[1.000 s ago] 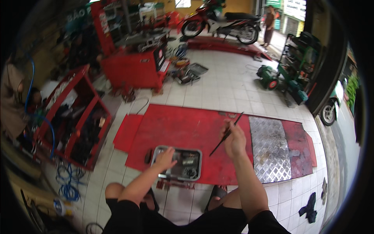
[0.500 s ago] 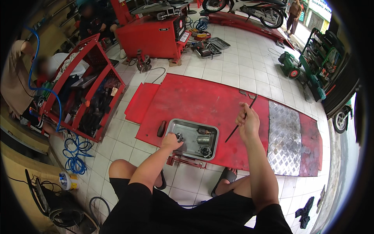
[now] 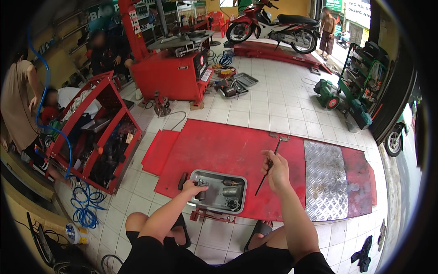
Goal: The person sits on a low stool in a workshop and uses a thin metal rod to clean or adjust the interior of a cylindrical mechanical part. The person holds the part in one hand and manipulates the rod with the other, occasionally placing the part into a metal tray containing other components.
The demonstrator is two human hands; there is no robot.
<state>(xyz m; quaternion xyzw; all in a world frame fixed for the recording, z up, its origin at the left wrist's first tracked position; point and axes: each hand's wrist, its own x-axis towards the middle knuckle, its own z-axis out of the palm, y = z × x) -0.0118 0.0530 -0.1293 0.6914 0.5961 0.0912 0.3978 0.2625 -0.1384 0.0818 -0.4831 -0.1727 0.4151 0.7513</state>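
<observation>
Over the left end of a metal tray (image 3: 244, 194), my left hand (image 3: 190, 188) grips a small metal part (image 3: 201, 183), its exact kind unclear. My right hand (image 3: 277, 170), raised to the right of the tray, has its fingers closed around a thin black rod (image 3: 261, 183). The rod slants down to the left, and its upper end lies near a dark patch on the red platform. Inside the tray lie a silver cylinder (image 3: 229, 192), a round dark part (image 3: 232, 203) and a smaller piece (image 3: 229, 182). A dark brown handle (image 3: 183, 179) rests just left of the tray.
The tray sits on a low red platform (image 3: 228, 141) with a diamond-plate strip (image 3: 325, 178). Left stands a red tool cart (image 3: 98, 132) beside coiled blue hose (image 3: 86, 205). Beyond are a red machine (image 3: 166, 77), a motorbike (image 3: 278, 29) and a green grinder (image 3: 327, 94). Other people are at the left and back.
My view has tilted up, so everything sits lower in the picture. Both hands keep their holds. My left hand has shifted slightly toward the tray's far left corner with the metal part.
</observation>
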